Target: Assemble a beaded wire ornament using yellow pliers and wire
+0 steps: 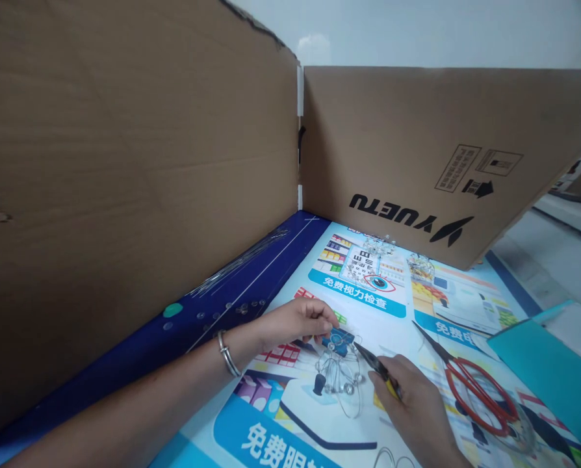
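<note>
My left hand (310, 322), with a silver bangle on its wrist, is closed in a pinch at the top of a beaded wire piece (340, 377). Thin silvery wire loops and clear round beads fan out below the fingertips; the exact gripping spot is partly hidden. In my right hand (410, 400) is a pair of needle-nose pliers (381, 370) with dark jaws and a black-and-yellow handle. Its tip points up and left, close beside the top of the wire piece. Whether the jaws touch the wire I cannot tell.
Red-handled scissors (480, 393) lie at right, near a teal folder (548, 357). Cardboard walls (392, 143) stand behind and left. More beaded wire pieces (379, 246) lie at the back. Wire lengths (242, 260), loose clear beads (244, 309) and a green disc (172, 310) line the left.
</note>
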Demonstrator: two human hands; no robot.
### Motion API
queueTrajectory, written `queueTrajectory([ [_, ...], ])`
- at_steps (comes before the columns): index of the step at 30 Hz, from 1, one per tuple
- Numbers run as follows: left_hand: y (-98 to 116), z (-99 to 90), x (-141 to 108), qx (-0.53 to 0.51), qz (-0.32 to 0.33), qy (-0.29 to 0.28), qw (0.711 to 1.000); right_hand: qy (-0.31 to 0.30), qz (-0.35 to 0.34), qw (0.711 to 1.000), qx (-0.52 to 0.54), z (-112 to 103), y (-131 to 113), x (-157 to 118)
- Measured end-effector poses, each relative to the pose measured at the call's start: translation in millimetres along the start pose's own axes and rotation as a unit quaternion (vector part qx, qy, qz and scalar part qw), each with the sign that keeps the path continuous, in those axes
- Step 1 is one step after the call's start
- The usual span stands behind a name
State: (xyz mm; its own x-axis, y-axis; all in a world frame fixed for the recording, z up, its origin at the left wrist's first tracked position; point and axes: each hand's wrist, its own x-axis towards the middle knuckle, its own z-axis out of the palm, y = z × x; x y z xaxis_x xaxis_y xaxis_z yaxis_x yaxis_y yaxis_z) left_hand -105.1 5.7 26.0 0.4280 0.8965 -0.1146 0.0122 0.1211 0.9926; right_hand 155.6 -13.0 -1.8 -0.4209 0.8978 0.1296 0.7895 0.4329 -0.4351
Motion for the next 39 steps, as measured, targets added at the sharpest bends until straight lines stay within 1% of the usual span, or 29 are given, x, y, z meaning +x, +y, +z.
queueTrajectory([
  [6, 3, 2.6, 0, -0.026, 0.012, -0.003, 1.0, 0.0, 0.01, 1.0, -0.001, 1, 1, 0],
  [13, 0, 4.0, 1, -0.077, 0.02, -0.012, 0.997, 0.014, -0.004, 1.0, -0.012, 2, 1, 0],
  [22, -5, 4.1, 1, -0.064, 0.027, -0.02, 0.997, 0.025, -0.027, 0.999, -0.028, 3, 1, -1],
  [31, -15, 5.4, 2, -0.096, 0.028, 0.0, 0.995, 0.038, -0.051, 0.997, -0.049, 3, 2, 0],
  [36, -19, 4.1, 3, -0.106, 0.027, 0.0, 0.994, 0.054, -0.059, 0.995, -0.056, 3, 1, -1],
  [39, -19, 3.7, 3, -0.113, 0.032, -0.002, 0.993, 0.052, -0.059, 0.995, -0.058, 4, 2, -1],
])
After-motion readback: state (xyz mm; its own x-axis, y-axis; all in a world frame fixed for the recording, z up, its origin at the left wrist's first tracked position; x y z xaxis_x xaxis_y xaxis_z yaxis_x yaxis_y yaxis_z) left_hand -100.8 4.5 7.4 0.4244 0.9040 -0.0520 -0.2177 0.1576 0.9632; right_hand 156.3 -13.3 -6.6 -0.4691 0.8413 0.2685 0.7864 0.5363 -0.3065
